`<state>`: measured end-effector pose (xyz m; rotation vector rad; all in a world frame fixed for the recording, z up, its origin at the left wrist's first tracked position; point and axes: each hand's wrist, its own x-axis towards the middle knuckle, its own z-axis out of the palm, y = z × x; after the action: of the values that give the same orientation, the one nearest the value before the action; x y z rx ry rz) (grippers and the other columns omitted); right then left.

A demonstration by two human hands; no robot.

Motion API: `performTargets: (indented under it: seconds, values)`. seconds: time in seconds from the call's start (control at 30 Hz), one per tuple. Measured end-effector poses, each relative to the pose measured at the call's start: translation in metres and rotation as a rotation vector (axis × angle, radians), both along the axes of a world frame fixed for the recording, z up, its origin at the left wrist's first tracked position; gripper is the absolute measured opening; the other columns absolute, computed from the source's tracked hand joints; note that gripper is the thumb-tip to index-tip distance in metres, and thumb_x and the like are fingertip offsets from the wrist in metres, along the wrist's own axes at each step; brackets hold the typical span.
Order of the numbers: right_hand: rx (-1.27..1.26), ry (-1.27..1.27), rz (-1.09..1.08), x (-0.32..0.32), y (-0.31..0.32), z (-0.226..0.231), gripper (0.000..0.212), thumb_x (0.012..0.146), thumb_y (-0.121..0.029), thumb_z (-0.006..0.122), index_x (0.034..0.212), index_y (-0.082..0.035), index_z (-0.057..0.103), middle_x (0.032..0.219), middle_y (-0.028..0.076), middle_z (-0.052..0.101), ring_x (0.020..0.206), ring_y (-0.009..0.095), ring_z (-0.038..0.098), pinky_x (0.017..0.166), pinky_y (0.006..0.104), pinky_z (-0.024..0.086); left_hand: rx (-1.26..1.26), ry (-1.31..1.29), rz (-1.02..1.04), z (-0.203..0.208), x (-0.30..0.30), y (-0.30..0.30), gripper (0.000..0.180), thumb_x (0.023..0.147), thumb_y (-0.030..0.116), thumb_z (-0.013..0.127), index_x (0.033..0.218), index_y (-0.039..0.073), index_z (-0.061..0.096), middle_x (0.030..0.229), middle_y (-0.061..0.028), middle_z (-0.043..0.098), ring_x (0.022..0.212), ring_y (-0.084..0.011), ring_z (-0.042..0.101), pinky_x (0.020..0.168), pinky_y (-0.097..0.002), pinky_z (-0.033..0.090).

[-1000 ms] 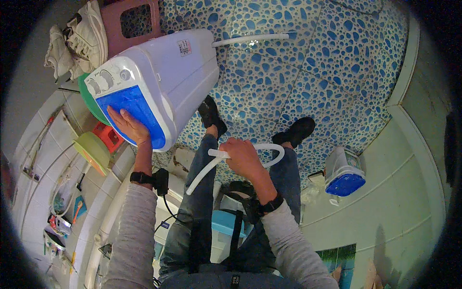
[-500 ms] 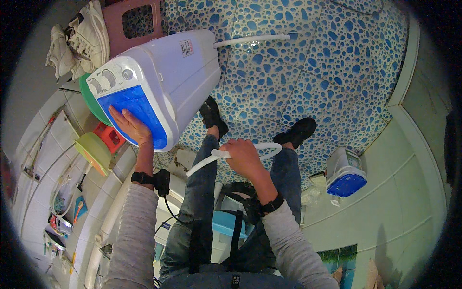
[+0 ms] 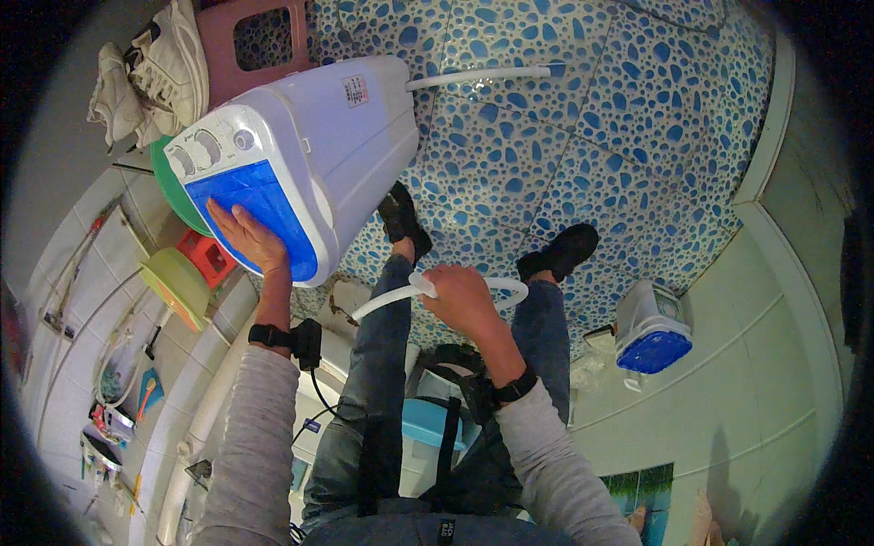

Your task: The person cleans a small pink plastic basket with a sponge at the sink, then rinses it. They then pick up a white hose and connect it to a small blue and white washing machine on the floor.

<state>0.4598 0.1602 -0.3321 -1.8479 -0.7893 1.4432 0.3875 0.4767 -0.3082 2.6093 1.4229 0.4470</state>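
Observation:
A small white washing machine [image 3: 350, 155] with a blue lid [image 3: 259, 214] and control knobs stands at the upper left. My left hand [image 3: 246, 238] lies flat on the lid, fingers stretched out. Between my legs and the machine, my right hand [image 3: 455, 296] is closed round a white hose [image 3: 382, 300]. The hose bends in a loop past both sides of that hand, and a short end of it sticks up by my thumb. From the machine's far lower side, a white drain pipe [image 3: 482, 76] runs out over the tiles.
White sneakers [image 3: 168, 73] rest by a pink stool [image 3: 218, 55] at the far left. Green and yellow basins [image 3: 173, 282] and a red basket [image 3: 205, 257] are beside the machine. A white bucket with a blue lid [image 3: 655, 350] stands at the right. Blue pebble-patterned tiles [image 3: 619, 136] cover the floor.
The hose has turned a little in my right hand: its short end now points more upward, and the loop has drawn slightly left. My left hand stays on the lid.

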Motion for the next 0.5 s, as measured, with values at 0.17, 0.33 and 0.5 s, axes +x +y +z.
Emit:
performTargets:
  seconds: [0.17, 0.33, 0.5]
  values:
    - [-0.004, -0.011, -0.002, -0.0009, 0.0, -0.0006, 0.027, 0.077, -0.025, 0.069, 0.099, -0.01, 0.067, 0.088, 0.01, 0.064, 0.085, 0.03, 0.061, 0.076, 0.0442, 0.045, 0.003, -0.003, 0.005, -0.0001, 0.0014, -0.001, 0.068, 0.1, 0.048, 0.029, 0.142, -0.006, 0.029, 0.147, -0.0257, 0.029, 0.135, -0.0381, 0.03, 0.113, -0.0426, 0.021]
    - [-0.021, -0.005, 0.01, -0.0014, 0.0005, -0.0019, 0.027, 0.076, -0.025, 0.068, 0.099, -0.012, 0.066, 0.09, 0.009, 0.063, 0.088, 0.029, 0.061, 0.077, 0.0448, 0.045, -0.002, -0.006, -0.004, 0.0011, 0.0009, -0.002, 0.068, 0.1, 0.048, 0.029, 0.142, -0.005, 0.029, 0.147, -0.0255, 0.03, 0.136, -0.0379, 0.03, 0.113, -0.0425, 0.021]
    - [-0.024, -0.002, 0.018, -0.0038, 0.0002, -0.0029, 0.027, 0.076, -0.025, 0.069, 0.1, -0.014, 0.065, 0.091, 0.008, 0.063, 0.09, 0.028, 0.061, 0.078, 0.0454, 0.044, 0.006, 0.001, 0.011, 0.0, 0.0004, -0.0012, 0.067, 0.1, 0.047, 0.029, 0.142, -0.005, 0.03, 0.147, -0.0256, 0.03, 0.136, -0.0382, 0.029, 0.113, -0.0425, 0.021]
